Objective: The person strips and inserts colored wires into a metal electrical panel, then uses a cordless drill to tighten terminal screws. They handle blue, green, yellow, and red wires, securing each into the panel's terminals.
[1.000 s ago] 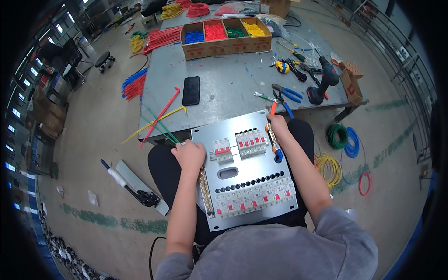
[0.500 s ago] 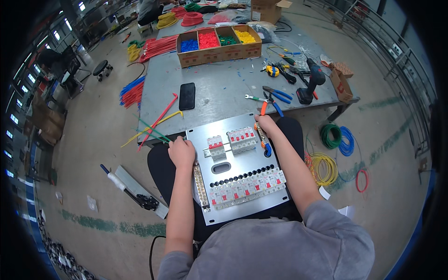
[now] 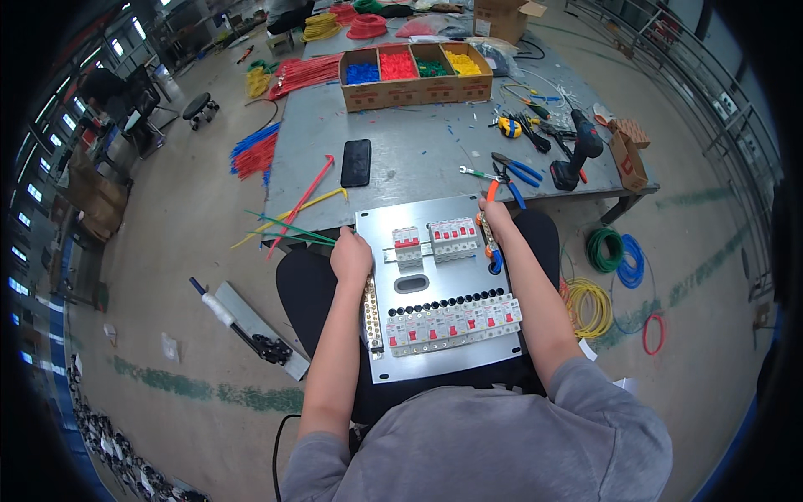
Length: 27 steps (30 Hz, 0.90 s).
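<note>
A metal mounting panel (image 3: 452, 280) rests on my lap, its far end against the table edge. My left hand (image 3: 351, 255) is closed round its left edge, and my right hand (image 3: 497, 221) grips the upper right edge. On the panel sit a red-handled circuit breaker (image 3: 407, 246), a group of small breakers (image 3: 453, 238) and a long lower row of breakers (image 3: 452, 325). A brass terminal bar (image 3: 371, 314) runs down the left side; another terminal bar (image 3: 488, 234) with orange and blue ends lies by my right hand. Green wires (image 3: 305, 234) end close to my left fingers.
On the table (image 3: 418, 142) are a divided cardboard box (image 3: 418, 94) of coloured caps, a phone (image 3: 355, 163), pliers (image 3: 517, 170), a tape measure (image 3: 508, 127) and a cordless drill (image 3: 577, 151). Wire coils (image 3: 590, 305) lie on the floor to the right, a cutting tool (image 3: 251, 330) to the left.
The panel has turned slightly and sits straighter in view, with both hands still on its edges. The whole view has shifted, so the table and its things appear farther right.
</note>
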Motion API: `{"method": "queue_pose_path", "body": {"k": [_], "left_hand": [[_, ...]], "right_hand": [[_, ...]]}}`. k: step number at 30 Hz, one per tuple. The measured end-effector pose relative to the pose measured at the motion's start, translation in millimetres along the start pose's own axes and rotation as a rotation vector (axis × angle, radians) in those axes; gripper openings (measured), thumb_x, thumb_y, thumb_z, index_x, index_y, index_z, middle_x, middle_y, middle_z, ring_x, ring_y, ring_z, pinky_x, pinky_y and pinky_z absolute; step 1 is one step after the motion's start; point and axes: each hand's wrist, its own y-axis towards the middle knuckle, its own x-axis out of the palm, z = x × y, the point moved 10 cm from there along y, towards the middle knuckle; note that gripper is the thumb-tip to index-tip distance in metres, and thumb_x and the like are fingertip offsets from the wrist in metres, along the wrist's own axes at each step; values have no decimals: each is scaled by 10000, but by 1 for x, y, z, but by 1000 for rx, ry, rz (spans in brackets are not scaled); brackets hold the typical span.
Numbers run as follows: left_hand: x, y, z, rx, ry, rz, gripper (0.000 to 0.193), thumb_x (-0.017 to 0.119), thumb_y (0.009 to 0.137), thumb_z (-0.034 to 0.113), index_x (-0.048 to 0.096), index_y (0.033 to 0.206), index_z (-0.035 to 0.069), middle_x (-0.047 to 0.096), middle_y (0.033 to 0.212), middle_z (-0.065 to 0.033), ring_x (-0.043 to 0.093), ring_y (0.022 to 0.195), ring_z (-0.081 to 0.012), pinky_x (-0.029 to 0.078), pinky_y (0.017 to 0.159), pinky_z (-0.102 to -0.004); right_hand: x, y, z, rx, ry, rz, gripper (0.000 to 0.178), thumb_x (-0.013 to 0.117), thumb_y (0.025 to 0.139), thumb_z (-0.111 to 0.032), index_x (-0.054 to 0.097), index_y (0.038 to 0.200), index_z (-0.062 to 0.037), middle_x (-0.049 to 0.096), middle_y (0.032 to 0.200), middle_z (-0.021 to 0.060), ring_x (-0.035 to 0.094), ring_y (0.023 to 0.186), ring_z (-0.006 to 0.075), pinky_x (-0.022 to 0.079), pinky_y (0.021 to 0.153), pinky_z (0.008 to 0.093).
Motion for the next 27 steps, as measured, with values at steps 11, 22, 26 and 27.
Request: {"method": "queue_pose_path", "body": {"k": [11, 22, 26, 27], "left_hand": [[-63, -23, -4, 46, -241, 318, 317, 527, 1116, 232, 667, 1284, 4, 761, 1038, -205, 734, 958, -401, 564, 847, -475], [-264, -83, 18, 48, -1041, 681, 327, 541, 1154, 192, 647, 1358, -40, 628, 809, -15, 439, 616, -38, 350, 557, -201], [-314, -108, 33, 189, -1225, 495, 402, 544, 1145, 203, 609, 1389, -110, 597, 799, -39, 351, 534, -36, 265, 494, -192], [-320, -110, 46, 230, -1268, 409, 419, 535, 1147, 204, 589, 1402, -124, 595, 797, -45, 357, 537, -34, 267, 492, -189]], "right_hand": [[-66, -68, -89, -273, -395, 223, 447, 645, 996, -392, 781, 1097, 22, 772, 1026, 284, 756, 1063, 416, 584, 944, 461], [-101, -118, -106, -798, 176, 176, 156, 647, 1083, -165, 723, 1069, -29, 622, 794, -16, 557, 697, 63, 447, 646, 229], [-31, -232, -172, -913, 177, -98, 157, 646, 1065, -132, 703, 1145, -10, 637, 907, 0, 591, 855, 76, 468, 803, 242], [-4, -273, -191, -953, 98, -166, 195, 631, 1055, -118, 690, 1202, -6, 661, 1013, 26, 630, 929, 96, 496, 865, 256]]}}
